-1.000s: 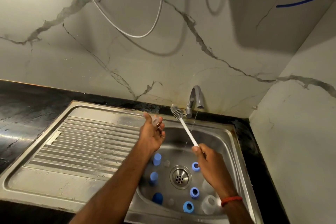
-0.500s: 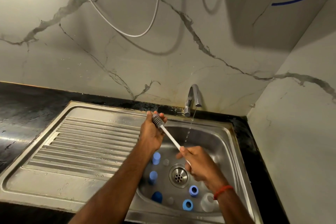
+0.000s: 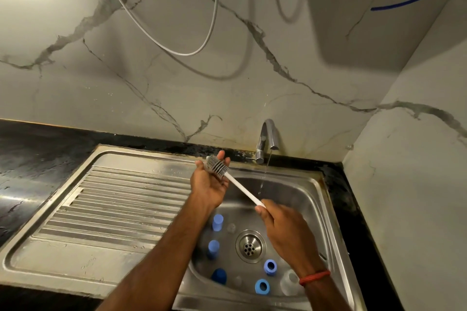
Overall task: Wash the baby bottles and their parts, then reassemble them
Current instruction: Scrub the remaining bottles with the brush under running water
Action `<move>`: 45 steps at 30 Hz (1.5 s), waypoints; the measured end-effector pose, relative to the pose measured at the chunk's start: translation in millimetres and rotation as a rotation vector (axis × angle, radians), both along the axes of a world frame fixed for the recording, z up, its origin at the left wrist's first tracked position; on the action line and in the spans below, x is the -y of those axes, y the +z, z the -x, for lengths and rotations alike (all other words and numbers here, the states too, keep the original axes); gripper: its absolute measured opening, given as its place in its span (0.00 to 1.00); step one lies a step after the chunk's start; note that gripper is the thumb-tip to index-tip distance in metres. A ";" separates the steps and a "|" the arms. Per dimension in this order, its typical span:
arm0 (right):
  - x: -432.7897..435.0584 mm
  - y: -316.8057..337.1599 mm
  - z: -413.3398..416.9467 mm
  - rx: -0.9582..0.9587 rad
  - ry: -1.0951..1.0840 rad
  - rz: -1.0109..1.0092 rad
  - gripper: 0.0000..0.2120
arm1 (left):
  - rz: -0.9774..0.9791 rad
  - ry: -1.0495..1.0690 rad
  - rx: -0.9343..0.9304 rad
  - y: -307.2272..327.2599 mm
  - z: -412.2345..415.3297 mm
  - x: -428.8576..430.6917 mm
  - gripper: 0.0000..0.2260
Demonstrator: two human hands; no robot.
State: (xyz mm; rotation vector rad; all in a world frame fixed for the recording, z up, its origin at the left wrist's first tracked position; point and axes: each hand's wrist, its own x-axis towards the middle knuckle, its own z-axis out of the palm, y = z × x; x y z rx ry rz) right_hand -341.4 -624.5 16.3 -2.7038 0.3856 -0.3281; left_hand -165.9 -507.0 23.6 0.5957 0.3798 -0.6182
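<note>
both hands are held over the sink basin [image 3: 298, 192], up beyond the drain [image 3: 250, 246]. left hand [image 3: 208, 184] is palm-up beyond the drain and to its left, fingers spread and nearly straight, with the grey bristled head of the bottle brush [image 3: 237, 184] lying across its palm; whether some small clear part sits under the bristles cannot be told. right hand [image 3: 285, 230] hangs just right of the drain, its fingers wrapped round the near end of the brush's white handle, which slants up and left to the other hand. a red thread band [image 3: 314, 277] circles the right wrist. well beyond the drain the tap [image 3: 267, 139] lets a thin stream of water [image 3: 264, 177] fall just beyond the handle. on the basin floor, two light blue caps [image 3: 217, 222] stand left of the drain, a dark blue cap [image 3: 219, 276] nearer and left of it, two blue rings [image 3: 270, 267] nearer and right of it, and a clear bottle [image 3: 289, 283] beside those rings, partly behind the right wrist. far left of the drain lies the ribbed draining board [image 3: 113, 209].
</note>
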 end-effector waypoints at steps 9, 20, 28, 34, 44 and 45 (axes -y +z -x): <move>-7.4 -3.3 -8.1 0.010 -0.016 -0.134 0.14 | -0.025 -0.023 0.008 3.3 21.6 10.1 0.18; 30.9 -10.0 2.1 0.001 -0.097 -0.279 0.15 | -0.377 -0.097 0.225 -26.8 48.2 32.6 0.15; 70.0 -32.5 33.4 -0.050 -0.177 -0.407 0.15 | -0.908 -0.126 0.744 -76.7 44.5 20.2 0.03; 92.4 -51.1 45.7 -0.114 -0.177 -0.390 0.15 | -1.370 -0.473 1.002 -141.0 40.6 17.5 0.02; 109.7 -82.2 52.9 -0.191 -0.186 -0.377 0.14 | -1.903 -1.011 1.366 -189.4 44.4 26.3 0.09; 110.3 -84.2 52.8 -0.195 -0.183 -0.389 0.14 | -1.918 -1.063 1.372 -195.6 43.7 27.2 0.09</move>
